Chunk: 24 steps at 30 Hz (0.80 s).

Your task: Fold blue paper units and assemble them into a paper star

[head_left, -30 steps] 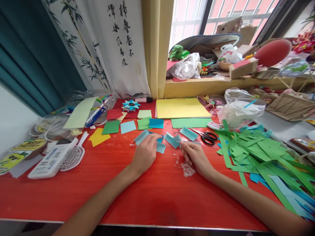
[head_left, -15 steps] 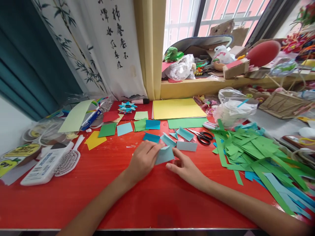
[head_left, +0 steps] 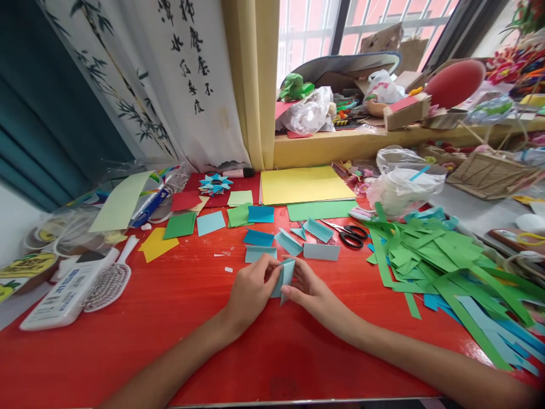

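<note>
One red surface (head_left: 298, 363) fills the lower view; a heap of green paper strips (head_left: 438, 255) covers its right side; a stack of sheets (head_left: 306, 184), yellow on top, lies toward the back; next in size are the person's two hands, close together near the middle; the left hand (head_left: 251, 289) pinches the left side of a folded light-blue paper (head_left: 287, 272) between thumb and fingers; the right hand (head_left: 310, 289) grips its right side, thumb in front, other fingers bent behind; black-handled scissors (head_left: 344, 230) lie just left of the green heap; a spiky blue paper ring (head_left: 206, 183) rests at back left; several small blue papers (head_left: 288, 242), some creased, lie just beyond the hands; the held paper stands tilted between both hands; a tiny white scrap (head_left: 229, 270) lies left of them.
</note>
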Motion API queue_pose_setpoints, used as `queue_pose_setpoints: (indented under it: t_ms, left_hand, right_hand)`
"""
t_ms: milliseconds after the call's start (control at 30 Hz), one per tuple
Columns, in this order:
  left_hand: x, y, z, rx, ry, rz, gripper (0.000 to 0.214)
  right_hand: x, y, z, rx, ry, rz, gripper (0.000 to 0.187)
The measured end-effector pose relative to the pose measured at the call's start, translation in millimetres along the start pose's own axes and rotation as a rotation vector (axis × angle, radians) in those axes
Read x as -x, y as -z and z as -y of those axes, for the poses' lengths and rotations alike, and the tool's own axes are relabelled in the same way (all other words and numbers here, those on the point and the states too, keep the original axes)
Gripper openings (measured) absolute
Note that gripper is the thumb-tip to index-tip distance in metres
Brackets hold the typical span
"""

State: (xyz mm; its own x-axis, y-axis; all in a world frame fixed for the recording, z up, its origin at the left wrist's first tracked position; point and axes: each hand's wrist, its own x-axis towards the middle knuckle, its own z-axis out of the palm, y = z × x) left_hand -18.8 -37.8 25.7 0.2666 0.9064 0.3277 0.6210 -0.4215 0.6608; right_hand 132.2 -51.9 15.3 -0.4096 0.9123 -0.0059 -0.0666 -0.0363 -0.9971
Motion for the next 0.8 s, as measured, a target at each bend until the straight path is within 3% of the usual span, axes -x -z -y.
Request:
queue_pose_setpoints:
  t_ms: [233, 467, 667, 800]
  left_hand:
    - [3.4, -4.0, 4.3, -0.125, -0.105, -0.064, 0.008]
    - [0.7, -0.1, 15.9, -0.488, -0.563, -0.165, 0.012]
    - [-5.1, 5.9, 19.1, -0.499, -0.867, -0.097, 0.017]
    - [-8.3, 8.8, 21.0, -0.467, -0.941, -0.062, 0.015]
  right_hand:
    - [0.9, 6.6, 0.5, 0.020, -0.096, -0.128, 0.033]
    - [-3.0, 11.9, -15.4, -0.093, -0.218, -0.185, 0.028]
    - [-4.8, 9.1, -4.6, -0.339, -0.215, -0.144, 0.028]
    - [-4.7, 11.7, -5.5, -0.337, -0.282, -0.173, 0.030]
